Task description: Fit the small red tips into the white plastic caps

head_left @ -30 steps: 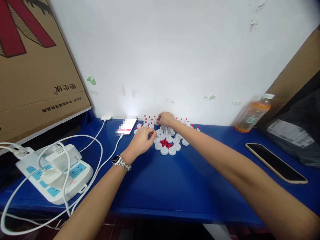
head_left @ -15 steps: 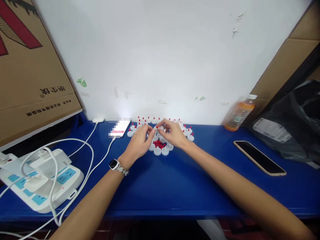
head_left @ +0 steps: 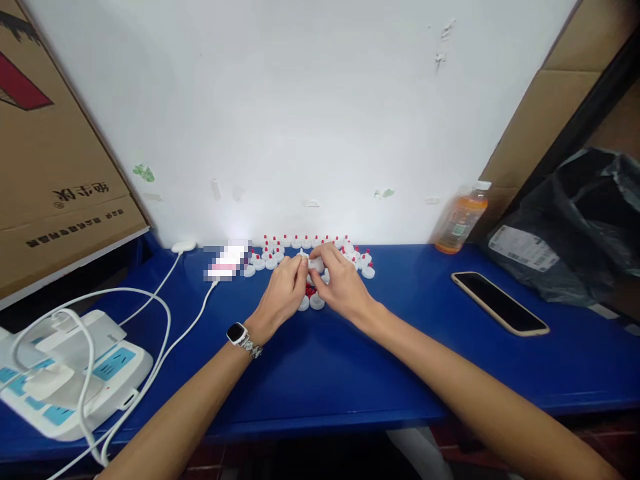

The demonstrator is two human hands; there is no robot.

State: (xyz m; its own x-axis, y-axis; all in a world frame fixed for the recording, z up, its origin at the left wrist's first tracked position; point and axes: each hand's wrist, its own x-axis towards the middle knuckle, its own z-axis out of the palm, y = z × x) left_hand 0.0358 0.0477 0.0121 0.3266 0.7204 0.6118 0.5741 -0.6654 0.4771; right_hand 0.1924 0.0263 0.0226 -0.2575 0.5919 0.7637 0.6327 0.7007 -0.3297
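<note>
White cap (head_left: 316, 265) pinched between two hands: left hand (head_left: 281, 293), right hand (head_left: 343, 283).

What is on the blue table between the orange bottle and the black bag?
A dark phone lies there, face up, between the orange bottle and the black bag, seen from the head camera.

bare blue table (head_left: 350, 373) before caps (head_left: 270, 259), phone (head_left: 500, 303) right, cables (head_left: 165, 333) left

white caps (head_left: 303, 303), red tips | blue table (head_left: 350, 373) | orange bottle (head_left: 457, 225) | black bag (head_left: 575, 220)
</note>
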